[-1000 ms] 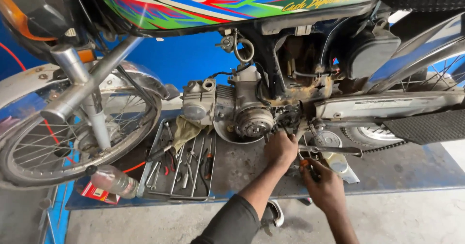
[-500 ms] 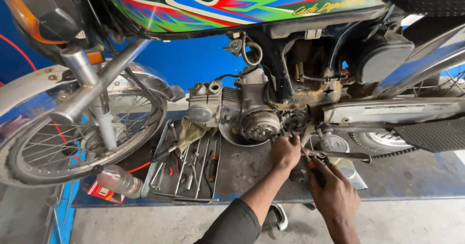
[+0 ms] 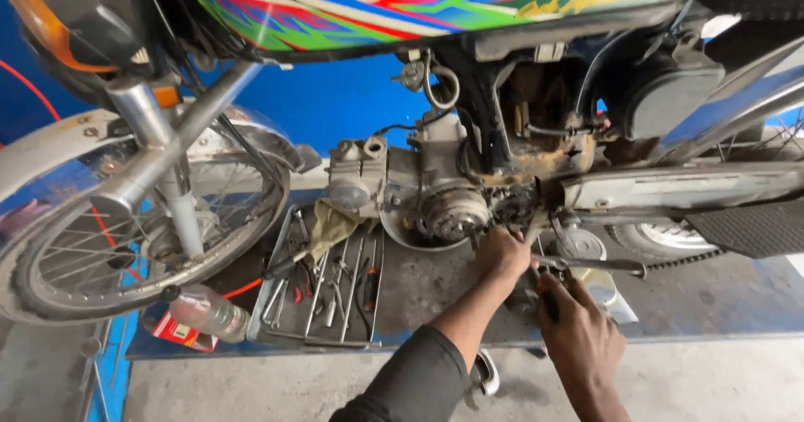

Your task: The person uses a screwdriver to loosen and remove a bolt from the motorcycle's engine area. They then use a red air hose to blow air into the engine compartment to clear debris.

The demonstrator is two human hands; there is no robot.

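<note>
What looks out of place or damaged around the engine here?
The engine side is open, its round inner part bare, with rust-brown grime on the frame above. A plastic bottle lies on its side by the tool tray. The left hand touches the engine; the right hand is just below.

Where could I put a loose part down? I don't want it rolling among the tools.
Bare platform lies right of the right hand, below the footrest. A smaller patch sits between the tool tray and left hand. Under the engine is crowded.
</note>
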